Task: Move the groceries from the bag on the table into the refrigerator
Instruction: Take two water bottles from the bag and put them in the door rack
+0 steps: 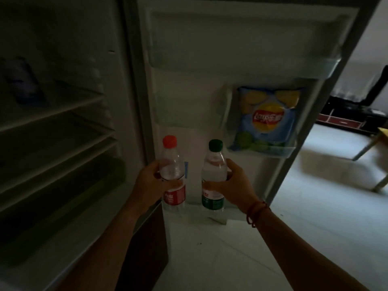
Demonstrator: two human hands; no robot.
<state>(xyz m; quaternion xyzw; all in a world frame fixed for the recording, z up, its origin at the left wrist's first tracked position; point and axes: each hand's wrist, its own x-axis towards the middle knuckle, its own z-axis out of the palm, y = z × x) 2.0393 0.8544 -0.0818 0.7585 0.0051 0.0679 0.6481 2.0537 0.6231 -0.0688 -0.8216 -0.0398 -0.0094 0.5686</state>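
Head view: my left hand [147,181] grips the red-cap bottle [172,171], my right hand [233,185] grips the green-cap bottle [213,175], both at the fridge door [189,97].

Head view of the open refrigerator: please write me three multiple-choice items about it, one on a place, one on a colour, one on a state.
1. Where is the chip bag?
A) on an inner shelf
B) in a door bin
C) on the floor

2. Which colour is the cap of the bottle in the left grip?
A) green
B) blue
C) red

3. What is the state of the right grip?
A) curled round a bottle
B) open and idle
C) pressing on a shelf

Answers:
1 B, the bag stands in the clear bin on the door.
2 C, that cap is plainly red.
3 A, it curls round the green-capped bottle.
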